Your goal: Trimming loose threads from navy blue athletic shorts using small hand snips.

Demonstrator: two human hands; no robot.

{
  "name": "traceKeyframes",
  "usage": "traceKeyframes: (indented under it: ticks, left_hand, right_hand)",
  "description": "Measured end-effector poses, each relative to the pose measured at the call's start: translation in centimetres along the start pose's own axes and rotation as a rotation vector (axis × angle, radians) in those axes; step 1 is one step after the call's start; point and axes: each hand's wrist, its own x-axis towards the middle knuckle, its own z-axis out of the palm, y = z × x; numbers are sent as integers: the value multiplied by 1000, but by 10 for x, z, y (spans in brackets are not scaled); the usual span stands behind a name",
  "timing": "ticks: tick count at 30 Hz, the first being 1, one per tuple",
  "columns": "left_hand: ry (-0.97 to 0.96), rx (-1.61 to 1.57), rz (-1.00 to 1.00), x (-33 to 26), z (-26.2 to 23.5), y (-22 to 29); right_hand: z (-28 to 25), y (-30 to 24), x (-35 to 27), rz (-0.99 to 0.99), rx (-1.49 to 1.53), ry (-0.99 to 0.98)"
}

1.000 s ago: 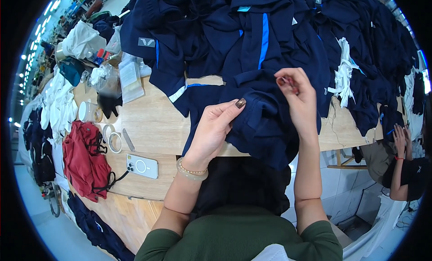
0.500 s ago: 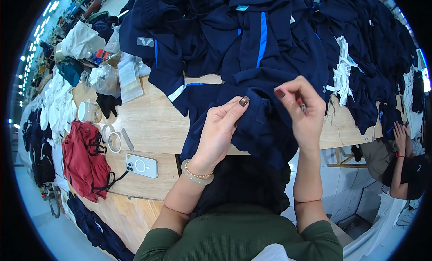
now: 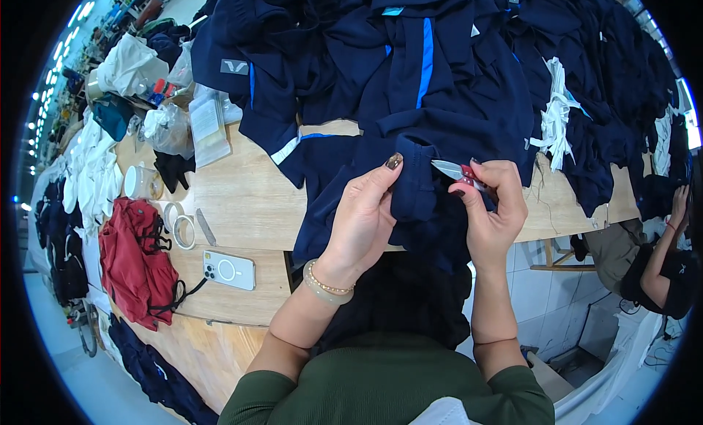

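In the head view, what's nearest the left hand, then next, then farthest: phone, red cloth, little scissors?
From the left hand:
1. Little scissors, to its right, in the right hand.
2. Phone, left, on the table.
3. Red cloth, farther left.

A worker's left hand [image 3: 366, 216] pinches the folded edge of a navy garment [image 3: 414, 187] over a table [image 3: 249, 198], while the right hand [image 3: 498, 209] grips red-handled snips [image 3: 448, 169], blades pointed toward the fabric. More navy clothes [image 3: 351, 62] lie heaped beyond, with white strips [image 3: 556, 121] at right. A phone [image 3: 229, 270], tape rolls [image 3: 176, 237] and red cloth [image 3: 135, 260] lie at left; another person [image 3: 668, 275] is at far right.
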Motion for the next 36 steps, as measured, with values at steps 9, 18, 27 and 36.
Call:
traceKeyframes:
  ticks: [9, 18, 27, 36]
  left_hand:
    - [-31, -38, -13, -4, 1, 0]
    - [-26, -6, -7, -3, 0, -3]
    - [0, 14, 2, -5, 2, 1]
    - [-55, -29, -14, -6, 2, 1]
  right_hand:
    - [6, -4, 6, -55, -66, 41]
    - [8, -6, 8, -98, -114, 41]
    - [-3, -3, 11, -95, -106, 28]
    - [-4, -4, 12, -206, -151, -7]
